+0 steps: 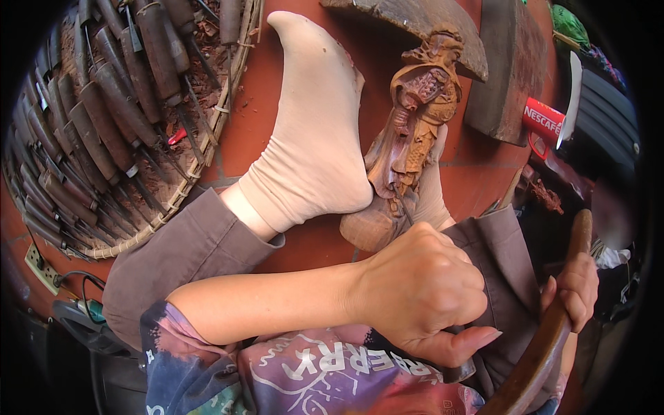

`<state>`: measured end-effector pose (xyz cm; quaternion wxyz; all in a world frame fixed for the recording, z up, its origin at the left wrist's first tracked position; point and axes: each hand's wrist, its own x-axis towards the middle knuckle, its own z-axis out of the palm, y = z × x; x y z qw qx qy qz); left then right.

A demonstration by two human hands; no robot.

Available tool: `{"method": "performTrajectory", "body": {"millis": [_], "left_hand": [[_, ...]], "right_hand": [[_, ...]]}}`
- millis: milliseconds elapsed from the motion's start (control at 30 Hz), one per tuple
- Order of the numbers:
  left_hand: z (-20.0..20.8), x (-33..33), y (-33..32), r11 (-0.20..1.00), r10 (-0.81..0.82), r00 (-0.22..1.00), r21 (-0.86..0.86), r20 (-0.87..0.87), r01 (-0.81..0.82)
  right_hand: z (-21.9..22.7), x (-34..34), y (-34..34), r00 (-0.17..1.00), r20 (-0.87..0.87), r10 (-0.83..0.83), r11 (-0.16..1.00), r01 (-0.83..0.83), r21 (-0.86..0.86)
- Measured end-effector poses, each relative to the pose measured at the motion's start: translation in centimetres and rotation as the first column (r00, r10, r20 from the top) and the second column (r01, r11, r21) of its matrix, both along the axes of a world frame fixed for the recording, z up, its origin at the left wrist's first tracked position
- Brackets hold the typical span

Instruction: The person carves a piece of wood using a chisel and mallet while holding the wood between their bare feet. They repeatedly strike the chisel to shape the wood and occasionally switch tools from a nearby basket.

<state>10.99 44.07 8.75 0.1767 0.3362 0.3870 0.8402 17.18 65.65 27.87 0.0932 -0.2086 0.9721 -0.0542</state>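
Observation:
My left hand [425, 287] is closed in a fist round a carving chisel, whose handle it mostly hides. The thin metal blade [407, 213] reaches from the fist to the lower part of a carved wooden figure [422, 111]. That figure, a robed form with fine relief, leans away from me on a rounded, uncarved base [373, 225]. It is braced between my two socked feet [311, 131]. At the right, my right hand [575, 294] wraps round a long, curved wooden mallet [546, 346], held apart from the chisel.
A round woven basket [200, 162] full of wooden-handled chisels [114, 104] stands at the left. Below it lies a power strip [43, 268] with a cable. Thick wooden pieces [508, 69] lie beyond the figure. A red mug [543, 119] is at the right, on the tiled floor's side.

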Motion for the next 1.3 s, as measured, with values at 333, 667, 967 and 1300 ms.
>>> {"method": "performTrajectory", "body": {"millis": [333,667,967,1300], "left_hand": [[-0.9,-0.7,-0.5,0.998,-0.045,0.997,0.04,-0.069,0.048],[2.7,2.3,-0.7,0.896,-0.351,0.867,0.142,-0.353,0.421],[0.6,1.6,-0.3,0.998,-0.049,0.967,-0.044,-0.25,0.039],[4.1,-0.8,-3.5,0.691,-0.191,0.913,-0.611,0.361,0.386]], "right_hand": [[-0.5,-1.6,-1.0,0.997,-0.045,0.065,0.989,-0.059,0.133],[-1.5,0.2,-0.1,0.988,0.022,-0.151,0.985,0.152,-0.076],[-3.0,1.3,0.8,0.977,0.129,-0.171,0.972,0.189,-0.142],[-4.0,0.8,2.4,0.983,0.176,0.045,0.958,0.007,-0.288]]}}
